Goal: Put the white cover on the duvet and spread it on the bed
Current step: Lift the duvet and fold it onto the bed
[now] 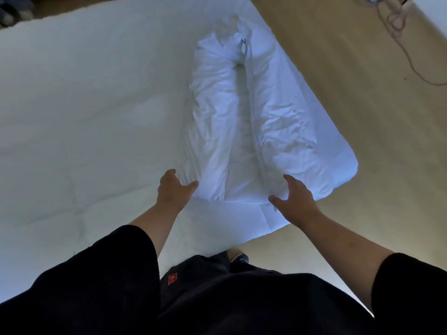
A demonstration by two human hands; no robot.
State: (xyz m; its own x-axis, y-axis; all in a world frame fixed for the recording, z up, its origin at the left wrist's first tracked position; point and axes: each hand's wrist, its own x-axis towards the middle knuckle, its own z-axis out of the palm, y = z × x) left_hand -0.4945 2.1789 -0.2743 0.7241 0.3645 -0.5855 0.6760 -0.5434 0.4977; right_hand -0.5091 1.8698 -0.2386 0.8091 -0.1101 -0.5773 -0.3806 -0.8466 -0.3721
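Cover (pixel 244 122) apparently between both hands

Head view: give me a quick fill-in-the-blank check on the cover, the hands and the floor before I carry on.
1. The bunched white cover lies near the bed's ____ edge.
2. The left hand and right hand both reach for the bundle's ____ end.
3. The duvet under the bundle lies spread ____.
4. A thin ____ trails across the floor.

Missing words: right; near; flat; cable

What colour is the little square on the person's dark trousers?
Red: the little square shows on the dark trousers in the head view.
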